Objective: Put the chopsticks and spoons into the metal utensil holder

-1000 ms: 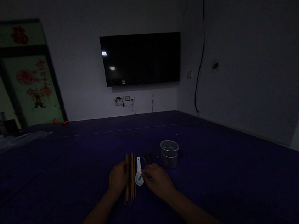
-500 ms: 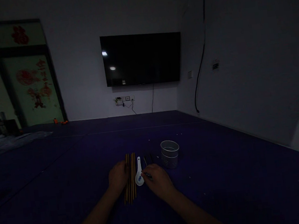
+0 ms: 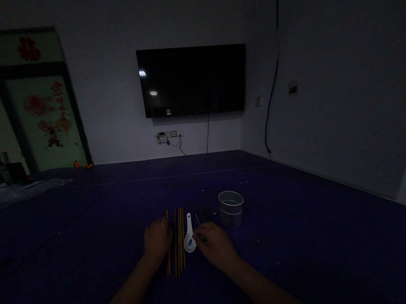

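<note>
Wooden chopsticks [image 3: 180,244] lie side by side on the purple floor covering, pointing away from me. My left hand [image 3: 157,239] has closed its fingers on one or two chopsticks [image 3: 169,264] at the left, a small gap apart from the others. Just right of the bundle rests a white ceramic spoon [image 3: 189,240] with a blue pattern in its bowl. My right hand [image 3: 215,245] is pinched beside that spoon, over a thin metal utensil [image 3: 197,217] that it partly covers. Another dark, slim utensil [image 3: 205,213] shows beyond its knuckles.
A round metal holder [image 3: 231,212] with a perforated lower part stands to the right, beyond my right hand. Small white scraps dot the purple floor covering [image 3: 306,238]. Clear plastic sheeting [image 3: 25,191] lies at the far left. A television [image 3: 193,80] hangs on the back wall.
My left hand has moved slightly left, drawing the leftmost chopsticks apart from the bundle. My right hand, the spoon and the metal holder stay in place.
</note>
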The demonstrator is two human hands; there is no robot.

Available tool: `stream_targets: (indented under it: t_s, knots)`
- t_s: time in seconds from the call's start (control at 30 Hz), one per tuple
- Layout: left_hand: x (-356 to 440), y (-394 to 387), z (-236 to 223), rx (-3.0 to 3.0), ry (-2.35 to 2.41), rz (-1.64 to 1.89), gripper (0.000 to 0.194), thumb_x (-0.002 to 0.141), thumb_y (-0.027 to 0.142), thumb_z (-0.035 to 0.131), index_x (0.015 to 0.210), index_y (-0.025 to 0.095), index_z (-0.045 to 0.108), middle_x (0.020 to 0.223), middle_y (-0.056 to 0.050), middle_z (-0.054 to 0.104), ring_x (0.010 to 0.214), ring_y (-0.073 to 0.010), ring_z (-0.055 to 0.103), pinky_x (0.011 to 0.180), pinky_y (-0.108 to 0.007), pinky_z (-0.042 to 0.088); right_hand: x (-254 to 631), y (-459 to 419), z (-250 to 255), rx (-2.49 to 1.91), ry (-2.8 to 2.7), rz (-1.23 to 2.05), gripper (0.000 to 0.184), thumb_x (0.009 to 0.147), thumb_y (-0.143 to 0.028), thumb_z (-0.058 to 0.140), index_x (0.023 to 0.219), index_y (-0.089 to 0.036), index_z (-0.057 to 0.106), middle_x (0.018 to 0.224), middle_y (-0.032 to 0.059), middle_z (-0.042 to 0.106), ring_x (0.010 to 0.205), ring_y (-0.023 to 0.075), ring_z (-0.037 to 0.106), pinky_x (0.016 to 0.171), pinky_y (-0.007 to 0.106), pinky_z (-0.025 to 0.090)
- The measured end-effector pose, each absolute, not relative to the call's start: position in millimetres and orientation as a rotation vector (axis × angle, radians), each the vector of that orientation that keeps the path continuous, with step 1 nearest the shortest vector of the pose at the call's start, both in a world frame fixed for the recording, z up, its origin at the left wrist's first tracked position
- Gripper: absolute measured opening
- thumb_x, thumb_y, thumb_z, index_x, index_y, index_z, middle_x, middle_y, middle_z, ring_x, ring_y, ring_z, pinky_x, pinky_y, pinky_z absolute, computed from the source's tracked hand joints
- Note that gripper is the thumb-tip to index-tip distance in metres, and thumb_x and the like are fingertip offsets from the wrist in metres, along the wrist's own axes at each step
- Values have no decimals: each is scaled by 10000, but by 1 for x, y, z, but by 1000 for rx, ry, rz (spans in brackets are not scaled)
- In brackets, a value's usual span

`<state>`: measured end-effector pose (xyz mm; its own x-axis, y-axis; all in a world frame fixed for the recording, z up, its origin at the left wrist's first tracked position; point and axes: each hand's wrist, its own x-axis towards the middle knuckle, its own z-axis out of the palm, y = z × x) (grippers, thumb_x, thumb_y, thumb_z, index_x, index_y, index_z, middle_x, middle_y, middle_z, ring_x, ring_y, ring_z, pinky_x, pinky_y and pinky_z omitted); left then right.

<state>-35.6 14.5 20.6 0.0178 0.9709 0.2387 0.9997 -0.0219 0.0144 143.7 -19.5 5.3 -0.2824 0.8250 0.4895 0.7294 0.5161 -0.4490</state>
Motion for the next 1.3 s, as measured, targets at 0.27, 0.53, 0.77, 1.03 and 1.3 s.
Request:
stream_targets:
  t_s: [0.27, 0.53, 0.77, 1.03, 1.3]
  knots:
    - [-37, 11, 22, -2057, -2095, -251, 303, 882, 311, 382, 1016, 148, 598, 1040, -133, 651, 1002, -249, 603, 810, -343, 452, 144, -19, 5, -1272, -2072, 204, 227, 884, -264, 473, 928, -202, 688, 963, 52, 687, 939, 171, 598, 843, 268, 413]
    - [-39, 10, 20, -2072, -2170, -154, 467, 890, 444, 337, 945, 119, 668, 1005, -168, 663, 1001, -288, 602, 828, -393, 452, 143, -20, 6, -1293, -2090, 197, 228, 888, -260, 473, 938, -198, 686, 973, 47, 688, 945, 163, 594, 845, 258, 408]
    - [-38, 12, 17, -2132, -2138, -161, 425, 894, 398, 347, 957, 140, 679, 1025, -163, 664, 1016, -279, 596, 862, -399, 434, 143, -21, 6, -1298, -2089, 201, 228, 887, -251, 471, 939, -199, 686, 972, 48, 689, 936, 166, 599, 836, 263, 413]
    - [-38, 15, 17, -2137, -2142, -158, 393, 890, 327, 343, 943, 138, 683, 1013, -152, 673, 989, -258, 614, 844, -360, 447, 143, -20, 6, -1297, -2096, 202, 226, 882, -247, 478, 953, -197, 686, 985, 52, 686, 960, 163, 592, 855, 257, 405]
    - [-41, 18, 15, -2158, -2156, -173, 392, 884, 305, 333, 922, 144, 689, 998, -150, 685, 958, -239, 634, 828, -343, 456, 142, -20, 6, -1293, -2092, 196, 230, 883, -250, 475, 945, -196, 690, 977, 55, 688, 954, 166, 597, 855, 262, 402]
